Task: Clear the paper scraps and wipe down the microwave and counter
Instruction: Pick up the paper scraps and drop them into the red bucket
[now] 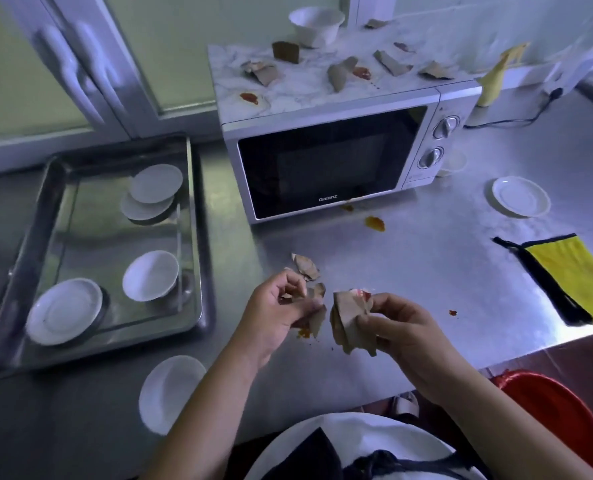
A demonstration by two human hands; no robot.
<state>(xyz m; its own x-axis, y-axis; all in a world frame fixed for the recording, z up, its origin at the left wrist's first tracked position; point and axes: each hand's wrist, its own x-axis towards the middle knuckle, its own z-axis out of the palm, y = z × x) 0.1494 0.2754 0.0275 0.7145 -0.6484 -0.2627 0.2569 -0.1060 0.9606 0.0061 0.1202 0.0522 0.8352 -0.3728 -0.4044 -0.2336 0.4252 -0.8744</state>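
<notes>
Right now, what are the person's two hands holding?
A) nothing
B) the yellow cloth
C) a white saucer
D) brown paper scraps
D: the left hand and the right hand each grip brown paper scraps, while the cloth lies untouched on the counter.

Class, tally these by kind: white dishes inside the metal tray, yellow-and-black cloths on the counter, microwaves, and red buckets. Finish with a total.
White dishes in the tray: 4
Yellow-and-black cloths: 1
Microwaves: 1
Red buckets: 1
Total: 7
</notes>
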